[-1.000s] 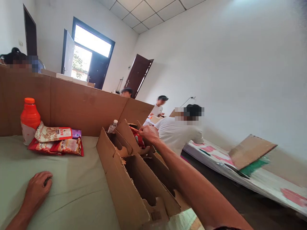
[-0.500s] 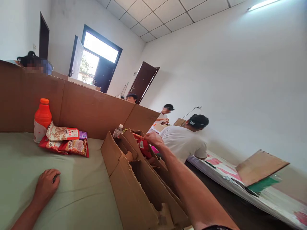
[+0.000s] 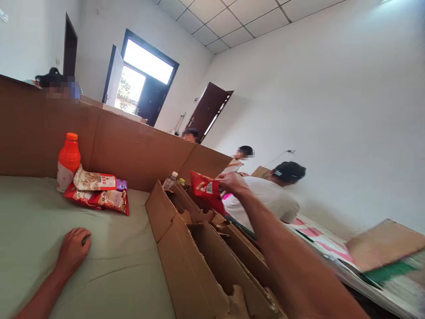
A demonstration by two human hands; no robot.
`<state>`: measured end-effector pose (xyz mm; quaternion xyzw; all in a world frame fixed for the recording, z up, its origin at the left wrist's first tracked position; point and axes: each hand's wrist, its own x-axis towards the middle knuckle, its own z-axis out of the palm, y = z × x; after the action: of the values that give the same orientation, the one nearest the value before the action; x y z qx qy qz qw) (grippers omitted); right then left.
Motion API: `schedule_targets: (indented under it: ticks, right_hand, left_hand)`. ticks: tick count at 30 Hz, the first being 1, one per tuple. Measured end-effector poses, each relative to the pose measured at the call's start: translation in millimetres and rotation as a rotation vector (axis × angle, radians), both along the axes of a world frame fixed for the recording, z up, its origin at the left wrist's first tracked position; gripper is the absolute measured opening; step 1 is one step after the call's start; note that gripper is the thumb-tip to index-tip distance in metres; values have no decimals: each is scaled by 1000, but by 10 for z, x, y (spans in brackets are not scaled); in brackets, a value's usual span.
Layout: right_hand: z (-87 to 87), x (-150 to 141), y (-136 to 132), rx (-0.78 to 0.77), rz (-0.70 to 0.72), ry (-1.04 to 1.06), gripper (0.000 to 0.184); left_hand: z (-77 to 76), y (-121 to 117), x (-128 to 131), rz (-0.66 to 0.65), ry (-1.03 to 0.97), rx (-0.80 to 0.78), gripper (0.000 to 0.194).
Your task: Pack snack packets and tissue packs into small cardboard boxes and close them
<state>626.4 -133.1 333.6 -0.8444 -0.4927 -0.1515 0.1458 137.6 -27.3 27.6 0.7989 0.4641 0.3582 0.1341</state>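
Above the far end of a divided cardboard box (image 3: 186, 257), my right hand (image 3: 232, 182) pinches a red snack bag (image 3: 207, 190) by its right edge. The bag hangs tilted, its lower part close to the box's far compartments. On the green cloth (image 3: 126, 261) to the left rests my left hand (image 3: 75, 246), fingers curled in, with a dark gap by the thumb and nothing visible in it. Beyond that hand lie several snack bags (image 3: 102, 192), stacked against an orange-capped bottle (image 3: 69, 161). A clear bottle (image 3: 170, 180) with a white cap stands at the box's far left corner.
A tall cardboard panel (image 3: 139, 148) borders the far side of the cloth. Past the box on the right, a person in a white shirt (image 3: 262, 199) bends by another table (image 3: 332, 248) with a cardboard sheet (image 3: 387, 243) on it. Other people are behind the panel.
My right hand has lifted the red snack bag up from inside the far part of the box. My left hand stays on the cloth. The camera view has shifted slightly.
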Motion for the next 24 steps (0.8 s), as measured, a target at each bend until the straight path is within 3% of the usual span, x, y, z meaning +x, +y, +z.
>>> schedule_targets:
  ticks: [3,6,10,14,17,20,24]
  right_hand:
    - [157,-256,71,17,82,-25,23]
    - [141,-692,301,16,237,-36,24]
    - [-94,-1428,847,-40,436,-36,24]
    - [-413,-2172,1478,-21,522,-96,32]
    - [-607,-2587,1796,-57,645,-134,28]
    - [-675,-2710,1861,-107,738,-136,24]
    - [-537,-2345,1500,-94,699,-103,25]
  left_hand:
    - [0,-38,1,-14,14,-33,19]
    - [-6,-67,3,-6,24,-60,10]
    - [-30,-84,22,11,10,-67,12]
    - [-58,-99,45,21,-12,-51,21]
    - [-65,-115,56,32,-14,-39,23]
    - [-67,-111,65,33,-12,-28,22]
    - [-73,-61,48,27,-17,-17,24]
